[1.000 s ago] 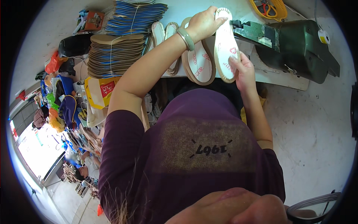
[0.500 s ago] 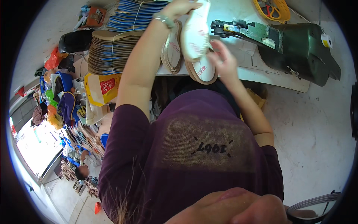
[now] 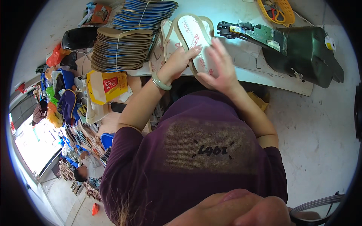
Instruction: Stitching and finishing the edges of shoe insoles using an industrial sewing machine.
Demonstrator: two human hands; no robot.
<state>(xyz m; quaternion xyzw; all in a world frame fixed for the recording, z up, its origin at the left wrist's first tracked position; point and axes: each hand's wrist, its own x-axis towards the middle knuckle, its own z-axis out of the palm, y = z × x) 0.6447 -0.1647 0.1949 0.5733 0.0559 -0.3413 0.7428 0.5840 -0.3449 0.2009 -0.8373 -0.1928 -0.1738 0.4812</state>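
A flat shoe sole [image 3: 187, 27] with a tan rim and a white, red-printed middle is tilted over the near edge of the worktable. My left hand [image 3: 176, 64], wearing a pale bangle, grips its left side, with the thumb on top. At the sole's right side is my right hand [image 3: 222, 69], fingers stretched and apart, slightly blurred; its thumb crosses the lower part of the sole. More white-lined soles [image 3: 171, 43] lie behind and to the left, partly covered.
Two tied stacks of soles, one tan [image 3: 120, 49] and one blue-edged [image 3: 141, 17], stand at the left. A dark green machine [image 3: 301, 52] with a narrow arm is at the right. Behind it sits a yellow basket [image 3: 288, 13] with scissors. A yellow box [image 3: 98, 88] lies at lower left.
My left hand has come back from the far side toward me and now grips a tan-rimmed sole. The pale piece it held before is no longer in it. My right hand has spread its fingers.
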